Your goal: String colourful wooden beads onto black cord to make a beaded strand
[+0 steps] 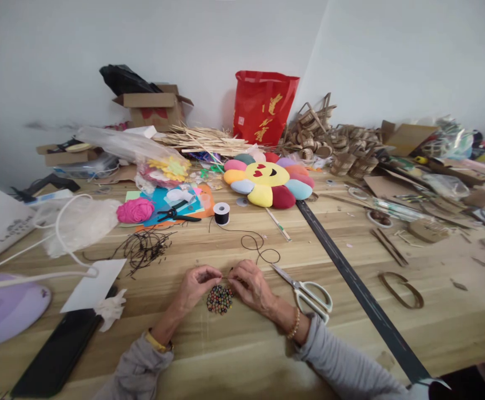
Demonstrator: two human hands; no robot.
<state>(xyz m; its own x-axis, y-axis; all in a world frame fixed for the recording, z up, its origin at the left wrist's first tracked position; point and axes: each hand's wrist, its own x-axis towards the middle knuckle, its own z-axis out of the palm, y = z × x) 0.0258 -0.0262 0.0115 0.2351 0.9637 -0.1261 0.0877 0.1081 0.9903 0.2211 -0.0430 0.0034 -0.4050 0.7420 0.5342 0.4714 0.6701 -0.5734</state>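
Note:
My left hand (196,287) pinches with thumb and forefinger just above a small pile of multicoloured beads (219,300) on the table. Close to its fingertips, my right hand (251,284) is pinched shut too. A short, thin bit of dark cord seems to span the two pinches; whether a bead is between the fingers is too small to tell. Behind my right hand, black cord (254,241) lies in loose loops and leads toward a spool of black cord (221,213). White-handled scissors (309,291) rest beside my right wrist, blades pointing away to the left.
A black ruler-like strip (350,278) runs down the table at right. Left are cut black cords (146,247), black-handled pliers (175,215), pink yarn (135,210) and a phone (56,353). A flower cushion (267,174) and red bag (263,105) stand behind; brown strips (401,290) lie right.

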